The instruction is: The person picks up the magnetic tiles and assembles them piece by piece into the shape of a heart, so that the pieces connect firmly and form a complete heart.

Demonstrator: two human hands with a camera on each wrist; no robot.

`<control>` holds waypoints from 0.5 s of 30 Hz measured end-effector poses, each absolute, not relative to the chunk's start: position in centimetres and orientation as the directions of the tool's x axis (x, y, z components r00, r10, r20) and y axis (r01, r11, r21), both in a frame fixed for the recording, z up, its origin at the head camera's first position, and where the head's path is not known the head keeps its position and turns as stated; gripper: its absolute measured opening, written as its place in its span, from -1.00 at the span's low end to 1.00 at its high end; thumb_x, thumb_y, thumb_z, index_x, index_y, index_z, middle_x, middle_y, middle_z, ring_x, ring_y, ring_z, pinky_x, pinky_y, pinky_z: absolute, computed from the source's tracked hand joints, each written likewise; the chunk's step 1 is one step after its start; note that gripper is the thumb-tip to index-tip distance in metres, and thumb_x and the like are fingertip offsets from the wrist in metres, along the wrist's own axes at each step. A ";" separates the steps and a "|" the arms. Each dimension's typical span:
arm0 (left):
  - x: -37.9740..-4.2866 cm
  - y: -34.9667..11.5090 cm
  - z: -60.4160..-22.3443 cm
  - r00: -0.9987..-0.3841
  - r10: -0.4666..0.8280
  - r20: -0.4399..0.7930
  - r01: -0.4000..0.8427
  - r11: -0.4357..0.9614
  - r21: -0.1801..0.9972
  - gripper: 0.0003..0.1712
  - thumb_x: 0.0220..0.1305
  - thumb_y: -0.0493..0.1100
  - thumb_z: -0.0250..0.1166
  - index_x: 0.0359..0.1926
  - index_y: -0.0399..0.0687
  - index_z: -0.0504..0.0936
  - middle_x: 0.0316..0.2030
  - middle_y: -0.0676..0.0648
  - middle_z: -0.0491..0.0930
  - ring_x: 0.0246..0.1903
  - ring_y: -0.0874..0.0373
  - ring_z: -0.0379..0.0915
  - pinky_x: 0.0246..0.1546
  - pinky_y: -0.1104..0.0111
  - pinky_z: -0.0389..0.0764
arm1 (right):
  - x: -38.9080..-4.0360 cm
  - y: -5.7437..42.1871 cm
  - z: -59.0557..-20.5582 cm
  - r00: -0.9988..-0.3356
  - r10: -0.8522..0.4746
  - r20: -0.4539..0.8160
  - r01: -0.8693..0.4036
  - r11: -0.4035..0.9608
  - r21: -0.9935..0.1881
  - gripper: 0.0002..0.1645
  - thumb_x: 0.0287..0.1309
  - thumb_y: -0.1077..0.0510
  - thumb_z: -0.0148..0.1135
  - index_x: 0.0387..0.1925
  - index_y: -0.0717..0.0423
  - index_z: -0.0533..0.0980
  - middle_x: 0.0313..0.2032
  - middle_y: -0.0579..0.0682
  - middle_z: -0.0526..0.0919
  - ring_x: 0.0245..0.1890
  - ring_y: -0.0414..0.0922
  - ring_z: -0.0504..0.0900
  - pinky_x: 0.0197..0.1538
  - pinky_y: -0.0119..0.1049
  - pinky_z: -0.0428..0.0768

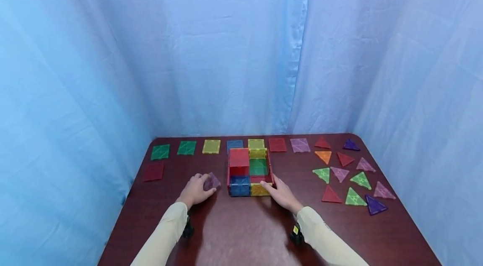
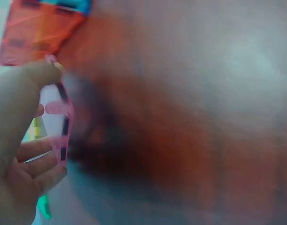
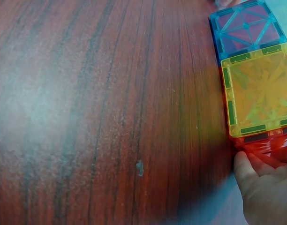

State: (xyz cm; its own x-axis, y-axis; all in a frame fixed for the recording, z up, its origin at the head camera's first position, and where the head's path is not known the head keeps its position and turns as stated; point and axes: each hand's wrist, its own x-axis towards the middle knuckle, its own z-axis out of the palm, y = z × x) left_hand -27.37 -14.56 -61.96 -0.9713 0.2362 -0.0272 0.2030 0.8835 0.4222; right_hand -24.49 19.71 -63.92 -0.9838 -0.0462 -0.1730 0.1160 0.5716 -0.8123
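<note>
My left hand (image 1: 197, 190) pinches a translucent purple magnetic tile (image 1: 212, 181) between thumb and fingers, left of a low box of magnetic tiles. In the left wrist view this tile (image 2: 64, 124) appears almost edge-on, pink, with dark magnets along its rim. The tile box (image 1: 260, 189) has blue and yellow front walls, red sides and a red tile (image 1: 239, 157) at its back left. My right hand (image 1: 281, 192) holds the box's front right corner, thumb over the top edge and fingers along the outer red side. In the right wrist view, fingertips (image 3: 244, 166) touch that side below the yellow wall (image 3: 260, 91).
Square tiles, including a green one (image 1: 186, 147) and a red one (image 1: 277, 144), line the table's back edge. Another red square (image 1: 153, 172) lies at left. Several triangular tiles (image 1: 354, 196) are spread at right. Blue curtains (image 1: 219, 56) surround the table (image 1: 241, 232).
</note>
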 end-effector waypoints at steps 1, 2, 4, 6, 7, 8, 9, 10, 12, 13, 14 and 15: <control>-27.7 -14.6 -61.4 -0.973 0.227 -0.033 0.188 0.873 0.451 -0.40 0.22 0.11 0.43 0.19 -0.07 0.59 0.07 -0.27 0.54 0.06 -0.17 0.47 0.12 -0.05 0.57 | -24.4 19.7 -63.9 -0.983 -0.047 -0.177 0.119 0.570 -0.813 0.05 0.30 -0.45 0.13 0.58 0.02 0.12 0.45 0.18 0.34 0.44 0.19 0.33 0.42 0.29 0.28; -28.1 -14.5 -60.8 -0.976 0.213 -0.032 0.173 0.862 0.476 -0.38 0.22 0.13 0.42 0.21 -0.06 0.58 0.07 -0.25 0.55 0.05 -0.14 0.47 0.10 -0.04 0.58 | -24.4 19.7 -63.9 -0.983 -0.051 -0.177 0.117 0.564 -0.818 0.06 0.29 -0.45 0.13 0.59 0.02 0.11 0.46 0.18 0.34 0.44 0.19 0.33 0.42 0.29 0.28; -29.1 -14.4 -59.2 -0.982 0.187 -0.018 0.151 0.842 0.518 -0.35 0.22 0.15 0.41 0.24 -0.05 0.57 0.09 -0.23 0.54 0.05 -0.12 0.47 0.06 -0.04 0.61 | -24.4 19.7 -63.8 -0.983 -0.056 -0.177 0.117 0.552 -0.826 0.08 0.27 -0.46 0.14 0.59 0.00 0.10 0.46 0.18 0.34 0.44 0.20 0.33 0.42 0.30 0.27; -30.2 -13.9 -57.3 -0.985 0.171 0.006 0.148 0.830 0.538 -0.32 0.22 0.16 0.40 0.28 -0.02 0.55 0.14 -0.23 0.53 0.09 -0.12 0.45 0.08 -0.07 0.60 | -24.3 19.6 -63.7 -0.983 -0.062 -0.174 0.113 0.542 -0.832 0.07 0.28 -0.46 0.14 0.60 -0.03 0.08 0.46 0.17 0.33 0.44 0.19 0.33 0.42 0.30 0.27; -30.7 -13.5 -56.3 -0.985 0.173 0.022 0.157 0.824 0.544 -0.31 0.23 0.17 0.40 0.30 -0.02 0.55 0.15 -0.23 0.52 0.11 -0.13 0.44 0.10 -0.07 0.59 | -24.3 19.6 -63.6 -0.983 -0.064 -0.173 0.111 0.542 -0.833 0.07 0.28 -0.47 0.13 0.60 -0.04 0.08 0.46 0.17 0.34 0.44 0.19 0.33 0.42 0.29 0.27; -31.3 -13.1 -55.3 -0.983 0.181 0.035 0.171 0.824 0.541 -0.30 0.24 0.18 0.39 0.32 0.00 0.53 0.19 -0.22 0.50 0.15 -0.13 0.43 0.15 -0.08 0.57 | -24.3 19.6 -63.6 -0.983 -0.064 -0.171 0.110 0.539 -0.835 0.07 0.28 -0.45 0.14 0.60 -0.04 0.08 0.46 0.17 0.34 0.44 0.19 0.33 0.42 0.30 0.27; -31.9 -12.5 -54.3 -0.978 0.201 0.048 0.195 0.823 0.534 -0.28 0.25 0.18 0.38 0.34 0.00 0.52 0.22 -0.22 0.49 0.19 -0.14 0.41 0.18 -0.09 0.55 | -24.3 19.7 -63.6 -0.983 -0.057 -0.173 0.115 0.539 -0.834 0.06 0.29 -0.44 0.14 0.60 -0.04 0.08 0.46 0.17 0.34 0.44 0.19 0.33 0.42 0.29 0.27; -32.4 -11.9 -53.4 -0.973 0.225 0.057 0.221 0.824 0.521 -0.28 0.25 0.19 0.38 0.36 0.01 0.51 0.23 -0.21 0.49 0.21 -0.14 0.40 0.21 -0.09 0.53 | -24.3 19.7 -63.6 -0.984 -0.055 -0.171 0.114 0.543 -0.832 0.05 0.30 -0.43 0.14 0.60 -0.02 0.08 0.46 0.18 0.33 0.44 0.20 0.33 0.42 0.30 0.27; -33.4 -10.6 -51.7 -0.957 0.283 0.061 0.276 0.825 0.493 -0.27 0.27 0.20 0.36 0.39 0.05 0.49 0.25 -0.19 0.47 0.24 -0.12 0.39 0.24 -0.07 0.51 | -24.3 19.6 -63.5 -0.984 -0.049 -0.170 0.116 0.543 -0.831 0.04 0.31 -0.41 0.15 0.60 -0.01 0.09 0.46 0.18 0.33 0.44 0.20 0.33 0.41 0.31 0.27; -33.8 -9.9 -51.0 -0.945 0.321 0.062 0.311 0.823 0.475 -0.26 0.28 0.20 0.35 0.40 0.06 0.47 0.27 -0.18 0.47 0.26 -0.12 0.38 0.25 -0.06 0.50 | -24.3 19.6 -63.5 -0.985 -0.052 -0.167 0.111 0.549 -0.828 0.03 0.32 -0.40 0.14 0.59 0.00 0.09 0.46 0.19 0.33 0.44 0.21 0.33 0.40 0.32 0.28; -34.2 -9.2 -50.3 -0.932 0.357 0.060 0.344 0.821 0.457 -0.26 0.29 0.21 0.35 0.42 0.08 0.46 0.29 -0.18 0.45 0.27 -0.11 0.37 0.25 -0.06 0.50 | -24.2 19.5 -63.6 -0.985 -0.055 -0.166 0.109 0.549 -0.829 0.03 0.32 -0.39 0.14 0.59 0.01 0.08 0.46 0.19 0.33 0.44 0.21 0.33 0.40 0.33 0.28; -34.5 -8.5 -49.8 -0.918 0.392 0.057 0.376 0.816 0.440 -0.26 0.29 0.20 0.35 0.43 0.10 0.46 0.29 -0.18 0.45 0.27 -0.11 0.38 0.25 -0.04 0.51 | -24.2 19.5 -63.6 -0.985 -0.056 -0.165 0.108 0.550 -0.828 0.03 0.32 -0.39 0.14 0.59 0.02 0.09 0.45 0.19 0.34 0.43 0.21 0.33 0.39 0.32 0.29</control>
